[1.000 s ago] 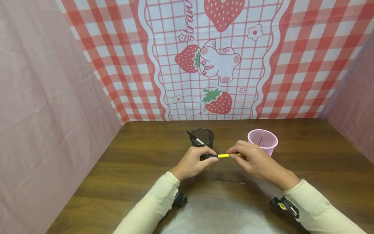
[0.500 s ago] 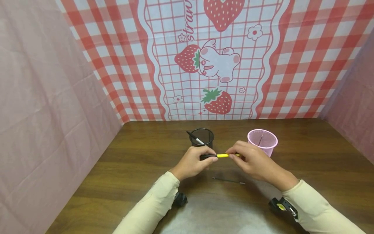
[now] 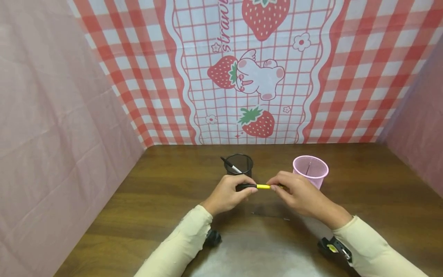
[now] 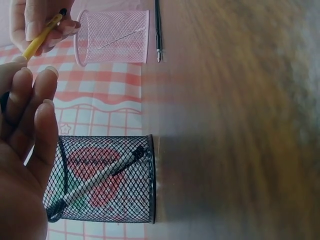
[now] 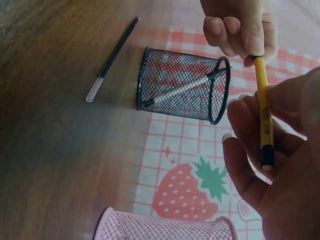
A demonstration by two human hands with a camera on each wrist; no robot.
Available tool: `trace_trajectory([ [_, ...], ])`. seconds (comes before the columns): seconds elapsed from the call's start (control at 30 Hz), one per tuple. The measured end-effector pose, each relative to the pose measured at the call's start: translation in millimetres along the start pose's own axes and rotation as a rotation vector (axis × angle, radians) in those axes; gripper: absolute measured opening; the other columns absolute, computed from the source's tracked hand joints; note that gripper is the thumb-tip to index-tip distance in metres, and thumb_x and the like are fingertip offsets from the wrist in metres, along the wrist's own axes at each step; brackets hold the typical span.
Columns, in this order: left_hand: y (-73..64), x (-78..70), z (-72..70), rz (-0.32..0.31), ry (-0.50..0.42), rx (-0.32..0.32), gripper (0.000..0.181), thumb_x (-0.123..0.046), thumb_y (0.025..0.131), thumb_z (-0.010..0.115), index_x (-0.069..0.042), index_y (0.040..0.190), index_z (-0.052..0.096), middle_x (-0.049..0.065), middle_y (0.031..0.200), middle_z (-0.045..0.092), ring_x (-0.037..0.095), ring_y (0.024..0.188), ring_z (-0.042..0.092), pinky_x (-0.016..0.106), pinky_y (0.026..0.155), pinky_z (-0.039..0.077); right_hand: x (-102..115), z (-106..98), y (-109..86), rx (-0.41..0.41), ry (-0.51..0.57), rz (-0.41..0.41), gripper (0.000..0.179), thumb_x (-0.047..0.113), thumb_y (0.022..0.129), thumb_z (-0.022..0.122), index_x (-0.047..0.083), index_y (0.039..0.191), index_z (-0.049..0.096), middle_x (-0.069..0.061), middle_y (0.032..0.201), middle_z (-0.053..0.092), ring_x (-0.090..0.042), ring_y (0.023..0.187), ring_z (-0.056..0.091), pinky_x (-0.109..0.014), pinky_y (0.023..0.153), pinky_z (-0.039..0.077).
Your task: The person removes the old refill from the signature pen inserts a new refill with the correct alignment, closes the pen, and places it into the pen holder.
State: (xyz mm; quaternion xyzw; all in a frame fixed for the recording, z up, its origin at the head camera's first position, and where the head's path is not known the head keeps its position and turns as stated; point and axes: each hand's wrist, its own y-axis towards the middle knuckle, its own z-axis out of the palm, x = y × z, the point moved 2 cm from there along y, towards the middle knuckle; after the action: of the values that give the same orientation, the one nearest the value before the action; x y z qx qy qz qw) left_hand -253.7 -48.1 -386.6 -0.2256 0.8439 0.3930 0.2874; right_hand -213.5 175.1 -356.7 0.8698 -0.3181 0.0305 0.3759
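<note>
A pen with a yellow barrel [image 3: 263, 186] is held level between both hands above the table. The left hand [image 3: 228, 194] pinches its black end between thumb and fingers. My right hand [image 3: 302, 194] pinches the yellow part with thumb and index finger, the other fingers loosely bent. In the right wrist view the pen's barrel [image 5: 263, 100] ends in a black tip near the right palm. Below the hands a thin dark pen refill [image 5: 114, 59] with a pale end lies on the table. Most of the black end is hidden by the left fingers.
Behind the left hand stands a black mesh pen cup [image 3: 248, 164] with a black and white marker [image 3: 236, 169] leaning in it. A pink mesh cup [image 3: 320, 181] holding a thin stick [image 3: 309, 168] stands behind the right hand. A checked strawberry cloth [image 3: 166, 96] hangs at the back.
The head view has tilted slightly, so the scene sits a little lower. Both hands keep hold of the pen in nearly the same place.
</note>
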Motion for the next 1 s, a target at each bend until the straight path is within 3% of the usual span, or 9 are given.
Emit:
trace_trajectory([
  [0.37, -0.7, 1.4, 0.1, 0.017, -0.002, -0.009, 0.013, -0.016, 0.094, 0.073, -0.008, 0.104, 0.074, 0.0, 0.084, 0.071, 0.006, 0.059, 0.065, 0.023, 0.059, 0.055, 0.3, 1.4, -2.0, -0.008, 0.024, -0.001, 0.022, -0.004, 0.087, 0.073, 0.013, 0.1, 0.072, 0.013, 0.089, 0.064, -0.001, 0.072, 0.054, -0.02, 0.061, 0.046],
  [0.57, -0.3, -1.2, -0.4, -0.002, -0.008, 0.008, 0.013, -0.015, 0.094, 0.072, -0.006, 0.103, 0.073, 0.003, 0.084, 0.071, 0.01, 0.06, 0.067, 0.024, 0.059, 0.056, 0.5, 1.2, -2.5, 0.021, 0.053, 0.028, 0.02, -0.001, 0.09, 0.072, 0.015, 0.102, 0.073, 0.016, 0.086, 0.062, -0.001, 0.07, 0.054, -0.021, 0.061, 0.047],
  [0.77, 0.2, -1.7, 0.3, -0.012, -0.021, 0.018, 0.013, -0.015, 0.094, 0.072, -0.005, 0.103, 0.072, 0.01, 0.081, 0.071, 0.006, 0.062, 0.065, 0.023, 0.058, 0.055, -0.8, 1.3, -3.0, 0.025, 0.111, 0.059, 0.018, -0.001, 0.092, 0.069, 0.012, 0.104, 0.073, 0.016, 0.08, 0.061, -0.001, 0.069, 0.057, -0.022, 0.06, 0.05],
  [1.0, 0.3, -1.1, 2.4, -0.002, -0.027, 0.011, 0.013, -0.015, 0.094, 0.073, -0.005, 0.103, 0.072, 0.009, 0.08, 0.071, 0.007, 0.062, 0.065, 0.023, 0.058, 0.055, -4.7, 3.8, -5.4, 0.035, 0.178, 0.099, 0.017, -0.004, 0.094, 0.065, 0.01, 0.103, 0.072, 0.015, 0.075, 0.06, -0.002, 0.065, 0.06, -0.023, 0.057, 0.052],
])
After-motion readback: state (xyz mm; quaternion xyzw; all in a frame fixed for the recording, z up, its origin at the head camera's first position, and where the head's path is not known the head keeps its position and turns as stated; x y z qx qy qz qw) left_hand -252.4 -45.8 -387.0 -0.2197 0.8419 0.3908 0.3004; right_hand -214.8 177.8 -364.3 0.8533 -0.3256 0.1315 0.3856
